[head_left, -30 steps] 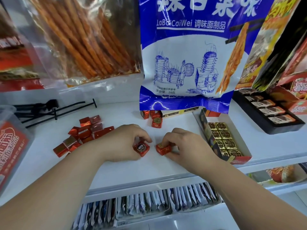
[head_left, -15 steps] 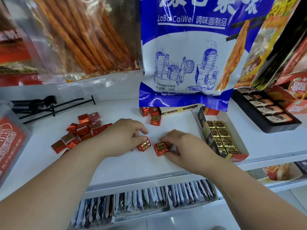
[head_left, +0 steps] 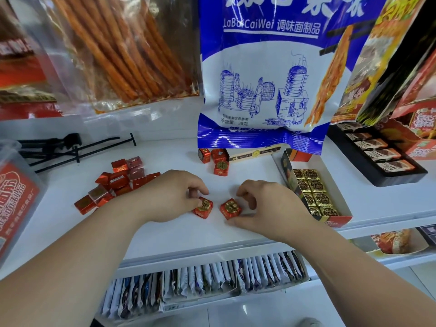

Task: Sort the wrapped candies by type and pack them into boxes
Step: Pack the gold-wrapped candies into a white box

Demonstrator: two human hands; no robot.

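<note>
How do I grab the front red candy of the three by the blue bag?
Pinch the front red candy by its flat left and right sides, coming straight down from above. It sits upright like a little cube, gold seal up, and those sides are free, while another candy crowds its back.

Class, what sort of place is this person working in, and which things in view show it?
Probably a snack shop: snack bags line a white shelf, a box of gold candies lies open on it, and sachets are racked below.
</note>
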